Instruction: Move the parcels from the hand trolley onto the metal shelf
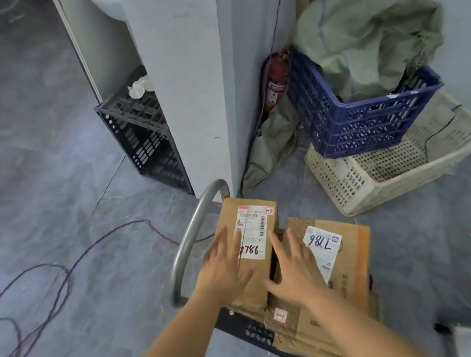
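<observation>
A hand trolley with a curved metal handle [189,238] and a dark deck [255,333] stands on the floor below me. Cardboard parcels are stacked on it. The tall brown parcel [259,268] on the left carries a white label marked 7786. My left hand [223,270] lies on its top with fingers spread. My right hand [293,272] reaches with straight fingers over the gap between that parcel and the parcel to the right [351,264], which has its own white label. Flatter boxes [299,332] lie underneath. No metal shelf is in view.
A grey pillar [188,76] rises just behind the trolley. A black crate [143,134] stands at its left. At the right a blue crate [355,113] with a green sack sits on a white basket [385,177]. A red fire extinguisher [276,84] leans nearby. Cables [55,273] trail across the floor.
</observation>
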A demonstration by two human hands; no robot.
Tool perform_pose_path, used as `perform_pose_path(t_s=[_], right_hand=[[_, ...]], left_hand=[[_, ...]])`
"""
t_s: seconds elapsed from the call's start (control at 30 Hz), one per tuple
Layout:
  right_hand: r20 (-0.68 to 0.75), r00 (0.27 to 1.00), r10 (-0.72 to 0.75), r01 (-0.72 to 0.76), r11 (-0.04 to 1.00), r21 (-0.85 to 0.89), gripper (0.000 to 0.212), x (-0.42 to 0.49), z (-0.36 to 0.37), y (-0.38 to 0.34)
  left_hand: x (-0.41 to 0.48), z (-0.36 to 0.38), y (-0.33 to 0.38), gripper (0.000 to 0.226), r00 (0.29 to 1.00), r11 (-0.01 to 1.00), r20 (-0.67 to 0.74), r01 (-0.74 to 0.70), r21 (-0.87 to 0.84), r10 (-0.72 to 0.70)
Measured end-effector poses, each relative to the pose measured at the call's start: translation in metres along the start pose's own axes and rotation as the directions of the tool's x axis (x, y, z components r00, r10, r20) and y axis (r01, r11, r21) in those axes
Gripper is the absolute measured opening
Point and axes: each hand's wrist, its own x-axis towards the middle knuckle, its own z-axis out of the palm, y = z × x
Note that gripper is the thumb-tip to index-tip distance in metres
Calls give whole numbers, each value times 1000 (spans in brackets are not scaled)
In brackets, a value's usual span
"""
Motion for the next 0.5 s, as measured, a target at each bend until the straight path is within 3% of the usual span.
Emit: perform_pose_path(t_s=[0.07,0.2,0.4,0.5], right_hand=[[23,1000,13,-13,1000,1,99,10,19,6],[35,998,43,-42,999,-34,102,24,42,13],[46,998,37,-31,993,-115,105,39,59,7],[-86,996,33,-44,990,-136,112,48,66,7]], left_hand=[[8,16,-11,113,1000,1000,10,9,-9,-9],[21,35,-26,109,999,999,26,44,-8,-44],[30,58,-40,109,989,974,115,114,-198,-92],[35,63,-45,116,985,953,132,143,-266,-111]])
